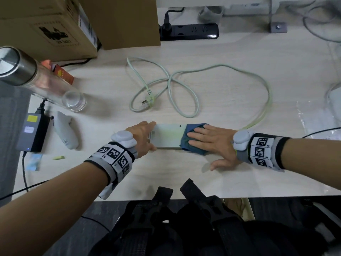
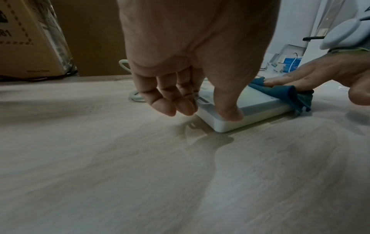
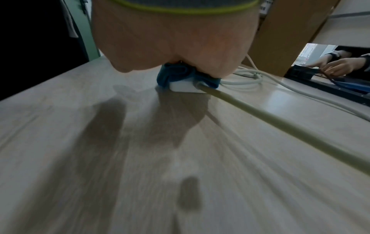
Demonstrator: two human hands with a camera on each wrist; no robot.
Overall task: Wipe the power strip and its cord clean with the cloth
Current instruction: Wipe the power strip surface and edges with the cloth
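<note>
A white power strip (image 1: 167, 136) (image 2: 246, 109) lies face down on the light wooden desk (image 1: 184, 172). My left hand (image 1: 143, 134) (image 2: 190, 101) grips its left end, thumb on the near edge and fingers on the far side. My right hand (image 1: 206, 138) lies flat with straight fingers, pressing a blue cloth (image 1: 190, 140) (image 2: 288, 93) (image 3: 180, 76) onto the strip's right end. The pale green cord (image 1: 184, 89) (image 3: 280, 115) leaves that right end and loops across the desk to its plug (image 1: 147, 102).
Cardboard boxes (image 1: 55, 24) stand at the back left, with a black power strip (image 1: 190, 31) beside them. A glass bottle (image 1: 36, 80) with a metal cap, a black adapter (image 1: 32, 133) and a grey controller (image 1: 65, 133) sit on the left. Another person's hands (image 3: 336, 64) show beyond the desk.
</note>
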